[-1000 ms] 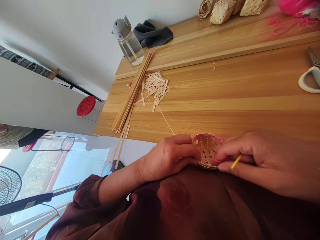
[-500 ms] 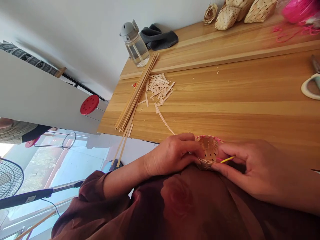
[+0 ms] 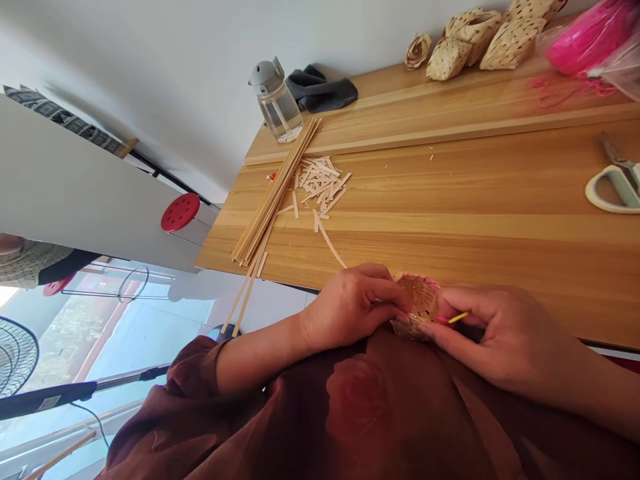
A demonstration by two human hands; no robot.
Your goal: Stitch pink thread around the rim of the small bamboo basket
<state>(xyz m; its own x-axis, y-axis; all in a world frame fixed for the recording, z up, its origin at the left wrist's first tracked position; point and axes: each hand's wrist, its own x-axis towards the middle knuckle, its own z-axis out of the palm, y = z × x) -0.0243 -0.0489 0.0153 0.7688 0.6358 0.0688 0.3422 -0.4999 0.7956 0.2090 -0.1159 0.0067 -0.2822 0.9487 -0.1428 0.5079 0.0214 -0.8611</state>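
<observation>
Compared with 1.0 s ago, your thin yellow plastic-looking stick (image 3: 459, 317) lies flatter, and the small round basket of pale woven strips (image 3: 419, 293) shows less of its opening. Your view has tipped up too, revealing more of the white-handled scissors (image 3: 621, 164).

The basket sits between your 2 hands, over your lap at the near edge of the brown wooden worktop (image 3: 450, 220). Your left hand (image 3: 355, 303) pinches its near rim; your right hand (image 3: 505, 333) curls at its right side, thumb at the rim, the stick and pink thread (image 3: 442, 320) showing beside it. You cannot tell whether that grip is pressed together.

Beyond your hands, plain wood stretches between the scissors and a heap of short pale offcuts (image 3: 323, 180), with a few splinters on it. Left of the heap, a bundle of long pale strips (image 3: 277, 193) lies slantwise, some overhanging the edge. A grey-lidded clear bottle (image 3: 280, 110) stands behind, near woven pouches (image 3: 449, 59) and bagged pink yarn (image 3: 593, 37).
</observation>
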